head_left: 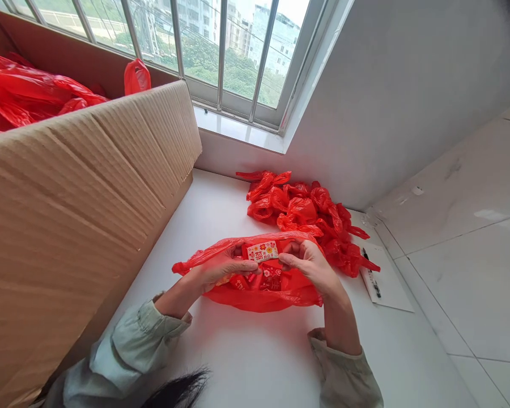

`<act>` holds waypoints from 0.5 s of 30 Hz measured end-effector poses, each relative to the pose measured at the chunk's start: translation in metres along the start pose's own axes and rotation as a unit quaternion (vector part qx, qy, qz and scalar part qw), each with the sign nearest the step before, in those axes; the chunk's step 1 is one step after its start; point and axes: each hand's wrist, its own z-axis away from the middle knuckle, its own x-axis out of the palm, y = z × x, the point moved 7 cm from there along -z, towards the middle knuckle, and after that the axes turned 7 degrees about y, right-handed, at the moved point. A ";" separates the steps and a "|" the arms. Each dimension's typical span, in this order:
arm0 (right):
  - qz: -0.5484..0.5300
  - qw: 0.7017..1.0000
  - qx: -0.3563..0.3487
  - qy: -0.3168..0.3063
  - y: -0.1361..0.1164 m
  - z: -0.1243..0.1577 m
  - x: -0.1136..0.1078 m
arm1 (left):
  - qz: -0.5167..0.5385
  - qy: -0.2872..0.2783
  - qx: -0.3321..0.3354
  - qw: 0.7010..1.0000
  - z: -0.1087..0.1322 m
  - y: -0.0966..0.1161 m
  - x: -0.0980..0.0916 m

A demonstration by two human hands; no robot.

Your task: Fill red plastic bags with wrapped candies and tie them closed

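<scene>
A small red and white packet (262, 251) with flower prints and Chinese characters is pinched between my two hands. My left hand (229, 263) grips its left end, thumb in front. At the right end, the thumb and fingers of my right hand (304, 259) close on it. Both hands are over the mouth of an open red plastic bag (263, 300), which lies spread on the white table. Inside the bag, below the held packet, are other red packets (272, 277) with printed flowers, partly covered by my left hand.
Behind the bag lies a pile of tied red plastic bags (301, 209) against the wall. A large cardboard box (89, 187) holding more red bags (34, 90) stands at left. On the right are white paper (393, 286) and a pen (374, 281). A barred window (238, 62) is behind.
</scene>
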 end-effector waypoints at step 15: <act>-0.109 0.994 0.009 0.004 -0.002 0.001 0.001 | -0.024 -0.009 -0.022 0.999 -0.001 -0.006 -0.001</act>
